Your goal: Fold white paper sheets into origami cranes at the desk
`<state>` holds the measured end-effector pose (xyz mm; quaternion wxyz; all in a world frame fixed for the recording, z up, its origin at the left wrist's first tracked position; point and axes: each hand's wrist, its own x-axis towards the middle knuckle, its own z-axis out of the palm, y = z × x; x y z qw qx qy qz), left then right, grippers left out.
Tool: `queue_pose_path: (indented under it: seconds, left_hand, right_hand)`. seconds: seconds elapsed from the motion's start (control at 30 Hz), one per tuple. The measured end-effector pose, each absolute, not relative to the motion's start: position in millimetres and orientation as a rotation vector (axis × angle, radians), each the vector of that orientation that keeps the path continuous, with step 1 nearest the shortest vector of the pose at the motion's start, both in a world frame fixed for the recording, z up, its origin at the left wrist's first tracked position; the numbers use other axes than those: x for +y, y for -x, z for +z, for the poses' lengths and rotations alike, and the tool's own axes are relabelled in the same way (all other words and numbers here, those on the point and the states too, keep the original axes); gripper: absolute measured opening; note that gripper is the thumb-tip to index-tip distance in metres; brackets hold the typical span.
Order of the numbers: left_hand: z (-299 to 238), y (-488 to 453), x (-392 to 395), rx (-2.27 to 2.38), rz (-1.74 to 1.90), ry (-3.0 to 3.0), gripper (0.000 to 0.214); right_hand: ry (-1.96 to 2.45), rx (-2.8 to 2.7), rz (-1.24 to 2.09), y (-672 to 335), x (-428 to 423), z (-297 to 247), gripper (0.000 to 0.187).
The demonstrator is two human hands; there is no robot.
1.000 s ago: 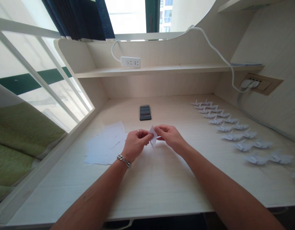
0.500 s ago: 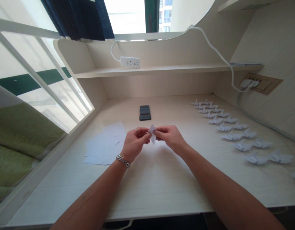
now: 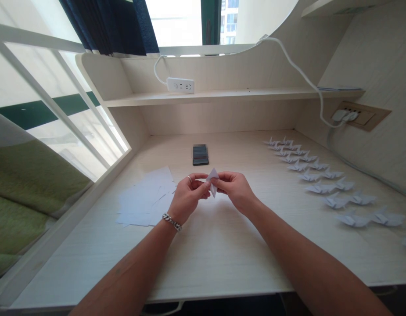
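Since the frame 0.5 s earlier, the folded paper piece (image 3: 212, 181) has risen slightly and its upper tip has tilted; both hands have barely shifted. The piece is held above the table (image 3: 222, 250), between the 2 hands, clear of the surface. The left hand (image 3: 188, 197) and right hand (image 3: 237, 189) both have their fingers pinched on it, thumb against forefinger.

Judged step: a crease is being worked on a small, narrow flap. A further crease would call for aligned edges and a firm pinch, since the piece is small and layered.

The piece is thin white paper, pointed, with sharp folds. Flat white sheets (image 3: 143, 199) lie loosely fanned at left. A dark phone (image 3: 200, 155) lies beyond. Finished paper cranes (image 3: 316, 175) stand in 2 rows at right. The table is pale wood-grain laminate.
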<state>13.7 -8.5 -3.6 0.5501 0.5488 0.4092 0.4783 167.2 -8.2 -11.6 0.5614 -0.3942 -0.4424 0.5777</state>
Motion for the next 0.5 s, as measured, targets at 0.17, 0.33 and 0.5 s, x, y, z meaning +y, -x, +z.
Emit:
queue_pose_path:
  seconds: [0.17, 0.33, 0.5]
  left_hand:
    - [-4.5, -15.9, -9.4, 0.909, 1.093, -1.275, 0.049]
    - [-4.0, -18.3, -10.2, 0.919, 1.094, -1.237, 0.05]
    - [-3.8, -21.7, -13.0, 0.923, 1.056, -1.17, 0.049]
  right_hand:
    - [0.915, -1.039, 1.276, -164.9, -6.7, -13.1, 0.031]
    - [0.922, -1.063, 1.205, -161.9, -6.4, -14.3, 0.03]
    - [0.937, -1.076, 1.138, -162.4, -4.4, -17.2, 0.028]
